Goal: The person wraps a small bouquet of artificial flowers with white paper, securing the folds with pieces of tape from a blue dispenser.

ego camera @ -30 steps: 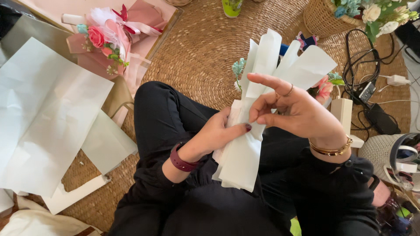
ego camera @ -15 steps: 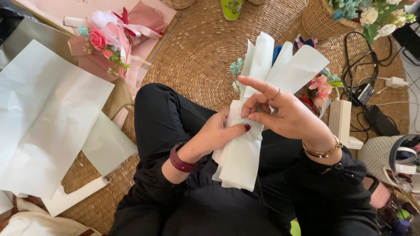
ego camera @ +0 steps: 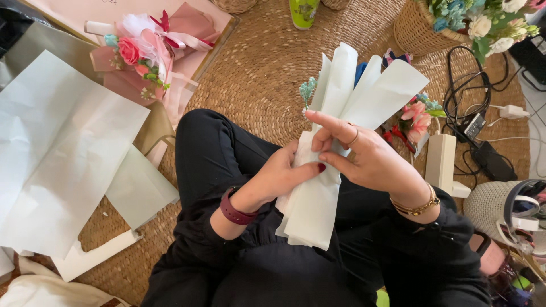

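Hands meet over the lap, both busy on a pale wrap of paper (ego camera: 318,199) folded into long overlapping sheets. Left hand (ego camera: 281,179) has its grip closed around the middle of the bundle, thumb with a dark red nail pressed flat across the front, a maroon wristband (ego camera: 234,209) showing just below. Right hand (ego camera: 364,156) comes in from the right side, fingers curled onto the same waist of the paper, index finger stretched out straight toward the left across the sheets, a ring on one finger and a gold bracelet (ego camera: 418,206) at the wrist. So both grips are shut on the wrap, touching each other at the pinch point. The bundle sits upright-ish above the black-clad knees, its lower end fanning near the person's body, its upper tips spreading toward the far side, and a small teal sprig (ego camera: 307,90) pokes up just beside the far-left edge of the paper. Underneath it all lies a round woven mat (ego camera: 256,74). Far left, a finished pink bouquet (ego camera: 142,54) with ribbon rests on pink paper; near left, big loose sheets of pale paper (ego camera: 57,153) lie spread on the floor. Far right, a basket of flowers (ego camera: 455,23), with cables and a charger (ego camera: 483,131) just near it.
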